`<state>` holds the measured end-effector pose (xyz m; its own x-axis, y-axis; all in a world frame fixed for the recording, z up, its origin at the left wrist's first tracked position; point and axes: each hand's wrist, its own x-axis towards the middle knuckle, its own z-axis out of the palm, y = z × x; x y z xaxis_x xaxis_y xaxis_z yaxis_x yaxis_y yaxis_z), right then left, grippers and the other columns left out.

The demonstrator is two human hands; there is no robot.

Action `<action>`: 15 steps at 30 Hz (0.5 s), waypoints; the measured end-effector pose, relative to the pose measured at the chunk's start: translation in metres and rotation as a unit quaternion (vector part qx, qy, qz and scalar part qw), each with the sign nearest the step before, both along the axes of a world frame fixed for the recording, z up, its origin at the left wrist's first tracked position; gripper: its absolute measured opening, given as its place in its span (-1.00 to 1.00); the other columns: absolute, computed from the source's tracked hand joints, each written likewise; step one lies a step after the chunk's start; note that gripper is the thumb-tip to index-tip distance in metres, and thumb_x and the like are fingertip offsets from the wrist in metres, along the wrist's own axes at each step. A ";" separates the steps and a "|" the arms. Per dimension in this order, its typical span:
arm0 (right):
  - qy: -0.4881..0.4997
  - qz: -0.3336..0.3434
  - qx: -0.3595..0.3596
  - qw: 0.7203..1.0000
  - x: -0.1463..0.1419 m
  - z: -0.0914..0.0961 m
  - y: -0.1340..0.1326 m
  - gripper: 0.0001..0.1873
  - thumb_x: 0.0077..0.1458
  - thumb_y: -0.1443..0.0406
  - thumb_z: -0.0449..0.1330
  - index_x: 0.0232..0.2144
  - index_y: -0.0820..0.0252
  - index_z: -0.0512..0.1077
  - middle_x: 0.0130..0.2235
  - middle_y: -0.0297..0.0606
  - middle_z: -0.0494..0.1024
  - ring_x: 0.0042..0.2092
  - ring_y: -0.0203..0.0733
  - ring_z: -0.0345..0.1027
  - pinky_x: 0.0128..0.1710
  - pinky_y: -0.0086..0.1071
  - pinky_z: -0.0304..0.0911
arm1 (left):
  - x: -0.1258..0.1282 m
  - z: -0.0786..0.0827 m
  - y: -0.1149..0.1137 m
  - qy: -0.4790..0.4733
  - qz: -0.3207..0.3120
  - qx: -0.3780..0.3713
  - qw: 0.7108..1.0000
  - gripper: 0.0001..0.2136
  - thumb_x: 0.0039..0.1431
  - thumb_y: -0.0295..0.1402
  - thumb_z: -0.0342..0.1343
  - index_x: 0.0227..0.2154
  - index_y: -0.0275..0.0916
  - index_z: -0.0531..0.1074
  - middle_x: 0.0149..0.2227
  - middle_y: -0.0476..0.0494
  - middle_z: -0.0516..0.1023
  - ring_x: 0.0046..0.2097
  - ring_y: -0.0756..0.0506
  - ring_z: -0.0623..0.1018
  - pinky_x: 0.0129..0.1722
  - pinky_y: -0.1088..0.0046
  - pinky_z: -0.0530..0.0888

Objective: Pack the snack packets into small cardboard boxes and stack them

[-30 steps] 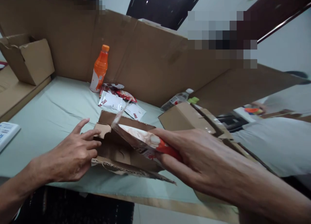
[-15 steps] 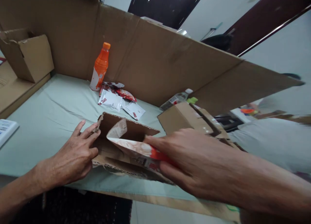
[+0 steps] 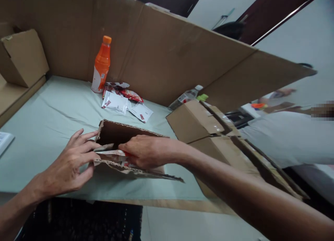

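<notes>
A small open cardboard box point(image 3: 122, 131) lies near the table's front edge. My right hand point(image 3: 146, 151) is inside it, fingers closed on a red and white snack packet point(image 3: 113, 154) that lies low in the box. My left hand point(image 3: 70, 162) rests against the box's left end, fingers spread on the cardboard and the table cover.
An orange drink bottle point(image 3: 100, 65) stands at the back before a tall cardboard wall point(image 3: 167, 56). Several packets point(image 3: 122, 101) lie near it. A clear bottle point(image 3: 185, 96) and stacked cardboard boxes point(image 3: 208, 129) sit at the right, another box point(image 3: 22, 56) at far left. The pale green cover point(image 3: 47, 115) spreads between.
My right hand has pushed the packet from above the box down into it. My left hand stays at the box's left end. The view has tilted down a little.
</notes>
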<state>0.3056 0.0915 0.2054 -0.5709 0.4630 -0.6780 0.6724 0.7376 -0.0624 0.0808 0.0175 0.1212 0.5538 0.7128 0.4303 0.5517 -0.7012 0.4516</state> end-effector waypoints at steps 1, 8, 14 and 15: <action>0.002 0.000 0.002 1.000 0.001 -0.006 -0.001 -0.69 0.26 0.34 0.09 -0.04 0.26 0.55 -0.12 -0.01 0.68 -0.16 -0.03 0.56 -0.31 -0.31 0.20 | 0.000 -0.001 0.001 0.004 0.001 0.003 1.000 -0.74 0.21 -0.57 0.02 -0.25 -0.14 0.57 0.02 -0.15 0.64 0.37 -0.30 0.34 0.39 -0.30 0.08; 0.000 -0.004 0.021 1.000 0.009 -0.024 -0.006 -0.64 0.24 0.43 0.07 -0.01 0.24 0.57 -0.07 -0.01 0.69 -0.02 0.03 0.57 -0.15 -0.25 0.28 | 0.004 -0.007 -0.002 0.019 0.016 0.070 0.997 -0.72 0.18 -0.60 0.02 -0.16 -0.18 0.53 0.03 -0.15 0.65 0.39 -0.32 0.32 0.43 -0.28 -0.07; 0.106 -0.031 0.024 0.994 0.035 -0.017 -0.017 -0.71 0.24 0.42 0.10 -0.12 0.21 0.60 -0.15 -0.09 0.70 -0.12 -0.02 0.58 -0.20 -0.28 0.34 | 0.009 -0.008 -0.001 0.019 0.021 0.081 0.996 -0.67 0.09 -0.63 0.05 -0.11 -0.23 0.50 0.03 -0.18 0.66 0.42 -0.29 0.29 0.48 -0.18 -0.14; 0.177 -0.047 0.045 0.982 0.045 -0.012 -0.018 -0.72 0.26 0.39 0.11 -0.12 0.19 0.60 -0.15 -0.11 0.70 -0.12 -0.05 0.58 -0.18 -0.28 0.36 | 0.009 -0.009 0.000 0.023 0.019 0.079 0.996 -0.66 0.07 -0.64 0.05 -0.12 -0.22 0.50 0.03 -0.17 0.67 0.42 -0.29 0.28 0.47 -0.19 -0.14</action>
<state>0.3502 0.0739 0.1932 -0.7153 0.5743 -0.3982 0.6858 0.6865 -0.2418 0.0897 0.0173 0.1124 0.5492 0.6593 0.5135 0.5977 -0.7393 0.3101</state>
